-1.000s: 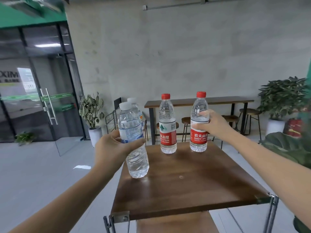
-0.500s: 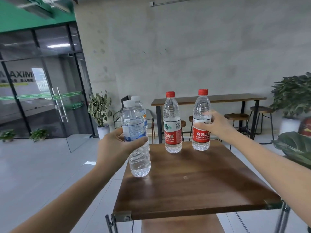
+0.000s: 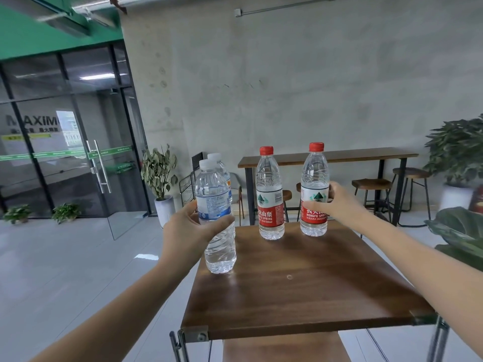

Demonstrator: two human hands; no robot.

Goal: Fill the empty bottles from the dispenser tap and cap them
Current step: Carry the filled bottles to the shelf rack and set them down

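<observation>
Gripping: left hand (image 3: pixel 186 232) curls round the white-cap bottle (image 3: pixel 216 218) at its label, thumb in front, left of frame centre.
Right hand (image 3: pixel 335 205): wraps the right red-cap bottle (image 3: pixel 314 189) at its label, thumb across the front, fingers behind.
White-cap bottle: upright, base at the desk's (image 3: pixel 300 288) left edge; whether it rests on the wood or is just above it, I cannot tell.
Second white-cap bottle (image 3: pixel 222 165): just behind the first, mostly hidden.
Middle red-cap bottle (image 3: pixel 270 194): upright on the desk's far edge, untouched, between the two held bottles.
Right red-cap bottle: upright on the far edge, near the middle one but apart.
Caps: on all four bottles.
Background: long table (image 3: pixel 326 156) and stools (image 3: pixel 371 182) by the concrete wall, potted plant (image 3: pixel 159 171) beside the glass door (image 3: pixel 65 142) at left.
</observation>
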